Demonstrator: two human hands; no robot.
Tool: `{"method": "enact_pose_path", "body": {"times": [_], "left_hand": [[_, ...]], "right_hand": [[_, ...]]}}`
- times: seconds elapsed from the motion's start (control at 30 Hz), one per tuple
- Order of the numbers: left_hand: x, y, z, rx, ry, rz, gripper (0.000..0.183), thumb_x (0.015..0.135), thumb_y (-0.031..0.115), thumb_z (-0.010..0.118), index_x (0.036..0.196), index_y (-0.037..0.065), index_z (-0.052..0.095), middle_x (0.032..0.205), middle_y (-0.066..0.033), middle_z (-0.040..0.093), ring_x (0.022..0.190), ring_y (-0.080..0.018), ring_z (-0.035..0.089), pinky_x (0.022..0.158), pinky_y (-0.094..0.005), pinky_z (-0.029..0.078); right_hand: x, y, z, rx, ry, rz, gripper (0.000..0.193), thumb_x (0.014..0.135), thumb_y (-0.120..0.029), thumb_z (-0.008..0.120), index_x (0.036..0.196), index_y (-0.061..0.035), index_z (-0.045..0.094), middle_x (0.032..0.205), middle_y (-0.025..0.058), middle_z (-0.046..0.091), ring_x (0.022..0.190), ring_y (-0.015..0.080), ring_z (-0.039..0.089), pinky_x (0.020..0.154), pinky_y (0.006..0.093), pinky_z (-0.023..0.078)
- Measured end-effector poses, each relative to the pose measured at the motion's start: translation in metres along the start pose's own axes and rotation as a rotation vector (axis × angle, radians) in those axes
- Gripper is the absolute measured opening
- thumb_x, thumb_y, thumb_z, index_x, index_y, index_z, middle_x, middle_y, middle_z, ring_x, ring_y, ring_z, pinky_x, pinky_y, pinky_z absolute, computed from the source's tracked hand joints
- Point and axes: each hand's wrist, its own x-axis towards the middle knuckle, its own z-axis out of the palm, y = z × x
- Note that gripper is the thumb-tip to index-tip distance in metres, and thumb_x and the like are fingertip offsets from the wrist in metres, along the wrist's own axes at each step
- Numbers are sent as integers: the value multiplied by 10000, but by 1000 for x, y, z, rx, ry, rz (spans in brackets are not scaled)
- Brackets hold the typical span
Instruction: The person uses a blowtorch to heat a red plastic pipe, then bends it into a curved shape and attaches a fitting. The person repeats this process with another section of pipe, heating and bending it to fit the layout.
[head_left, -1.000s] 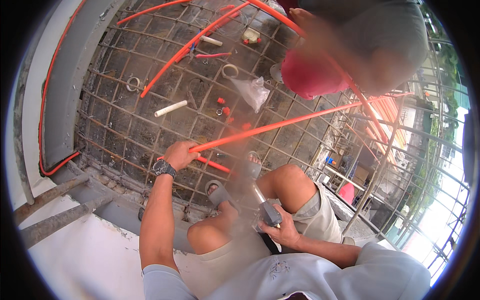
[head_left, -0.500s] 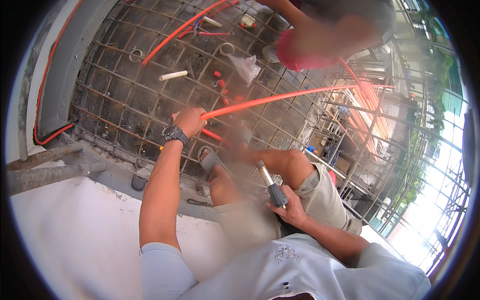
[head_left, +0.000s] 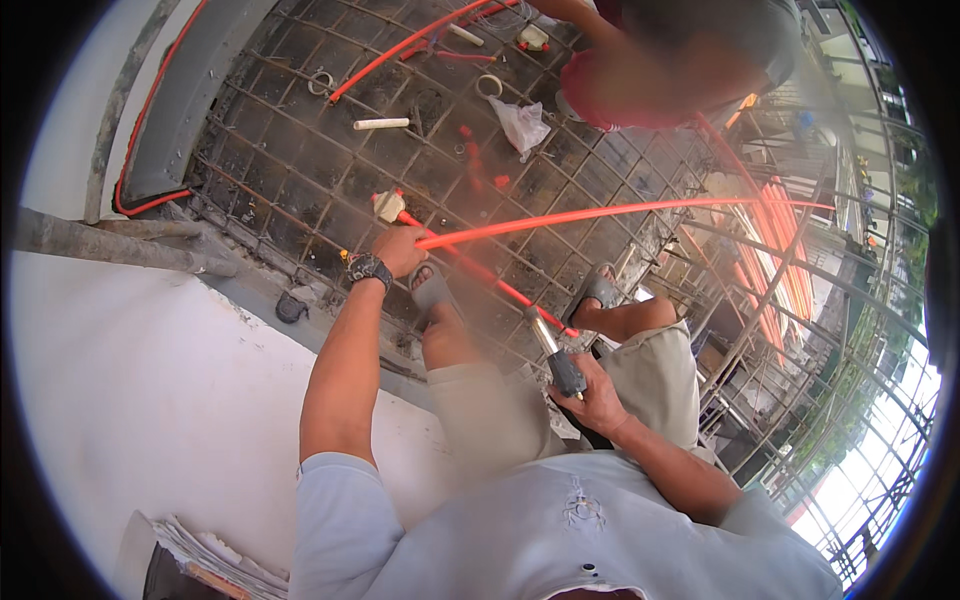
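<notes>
My left hand, a watch on its wrist, is closed round the end of a long orange conduit pipe, which runs off to the right. In my right hand, held over my lap, is a torch with a dark handle and a metal tube. The tube points up and away from me; I see no flame. Just beyond the left hand sits a cream box with red fittings. A second orange pipe slants from it beneath the held pipe, toward my right foot.
A rebar grid covers the floor. A white tube, a plastic bag, a tape roll and red fittings lie on it. Another person bends at the far side. Orange pipes are bundled right, beside scaffolding.
My view has shifted, so the scene sits farther right and the floor by my feet shows more. The cream box and slanting pipe now show beyond my left hand. Both hands keep their holds.
</notes>
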Motion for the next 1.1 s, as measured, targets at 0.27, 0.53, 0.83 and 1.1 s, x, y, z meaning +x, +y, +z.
{"method": "enact_pose_path", "body": {"times": [0.27, 0.53, 0.83, 1.1], "left_hand": [[-35, 38, 17, -39, 77, -122, 339, 851, 207, 791, 1181, 143, 751, 1109, -138, 766, 1048, -353, 716, 916, -454, 544], [-46, 77, 41, -51, 92, -143, 338, 864, 204, 781, 1193, 131, 748, 1106, -138, 765, 1042, -347, 715, 919, -446, 537], [-10, 89, 87, -52, 16, -161, 356, 880, 242, 763, 1207, 102, 743, 1055, -162, 755, 1004, -344, 709, 882, -429, 532], [21, 100, 146, 119, -85, -30, 493, 876, 591, 735, 1125, 166, 760, 983, -178, 761, 974, -410, 712, 839, -531, 538]], "right_hand": [[2, 82, -67, 10, -8, -151, 531, 832, -155, 856, 1284, -15, 616, 1137, 159, 627, 1045, 377, 613, 907, 453, 513], [-32, 131, -111, -21, -226, -335, 484, 797, -129, 870, 1180, -6, 602, 1195, 167, 639, 1076, 372, 619, 941, 457, 518], [-39, 181, -74, 48, -162, -59, 446, 830, -154, 850, 1176, 7, 620, 1151, 180, 646, 1066, 390, 626, 920, 456, 527], [-28, 218, -50, 77, -101, -58, 556, 835, -199, 843, 1285, 10, 592, 1171, 214, 622, 1119, 414, 615, 981, 478, 509]]}}
